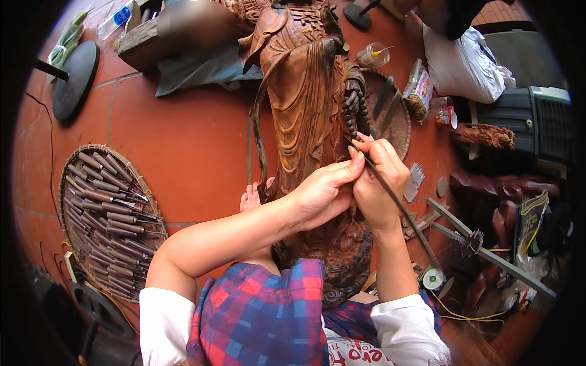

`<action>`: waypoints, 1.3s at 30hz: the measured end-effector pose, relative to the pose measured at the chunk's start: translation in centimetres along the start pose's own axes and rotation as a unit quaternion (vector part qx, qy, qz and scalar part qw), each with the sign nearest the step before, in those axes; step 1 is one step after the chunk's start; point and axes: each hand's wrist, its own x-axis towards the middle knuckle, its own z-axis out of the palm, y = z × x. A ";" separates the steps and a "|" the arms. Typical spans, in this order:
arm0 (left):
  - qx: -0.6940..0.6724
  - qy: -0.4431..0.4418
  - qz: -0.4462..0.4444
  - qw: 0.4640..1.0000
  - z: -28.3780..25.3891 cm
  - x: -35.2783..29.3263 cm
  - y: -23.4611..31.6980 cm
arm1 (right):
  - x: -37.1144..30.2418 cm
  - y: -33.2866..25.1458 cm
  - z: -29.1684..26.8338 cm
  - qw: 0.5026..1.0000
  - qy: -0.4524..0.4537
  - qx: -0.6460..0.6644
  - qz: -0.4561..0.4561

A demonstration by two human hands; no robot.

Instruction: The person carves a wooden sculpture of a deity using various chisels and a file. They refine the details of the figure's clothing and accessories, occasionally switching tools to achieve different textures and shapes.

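Statue: the brown wooden statue (pixel 300 113) is lying lengthwise in front of me, its carved base (pixel 342 259) coming down between my legs and its upper end running out of view at the top.
Right hand: my right hand (pixel 381 183) is closing around a long, thin dark tool (pixel 400 210), the shaft slanting back past my wrist toward the lower right.
Left hand: my left hand (pixel 329 192) is half curling in from the side, its thumb meeting the right fingers near the tool's front end – I cannot tell whether it is gripping the tool too.
Working spot: my fingertips are gathering just below the statue's beaded hand (pixel 353 100); they are hiding the tip, so I cannot tell if it is touching wood.
Tools: many wooden-handled tools (pixel 113 213) are filling a round wicker tray (pixel 161 224) on the red tile floor (pixel 195 158) to my left.
Right side: a second wicker tray (pixel 400 127) is holding dark blades (pixel 384 96) beside the statue – a clear plastic cup (pixel 373 56) is standing near it, and a white sack (pixel 464 64) is slumping farther off.
Lap: a red-and-blue plaid cloth (pixel 262 311) is covering my lap.
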 end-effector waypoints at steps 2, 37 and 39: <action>-0.010 -0.003 -0.010 1.000 -0.3 -0.3 0.0 | -0.2 0.0 0.5 0.998 0.015 -0.037 -0.052; 0.098 -0.005 -0.040 0.994 -1.1 -1.8 -0.3 | -2.0 1.4 -0.8 0.997 0.004 0.063 -0.044; 0.191 -0.024 -0.063 0.979 0.0 -2.3 0.7 | -2.7 -0.1 -2.3 0.990 0.077 0.121 0.019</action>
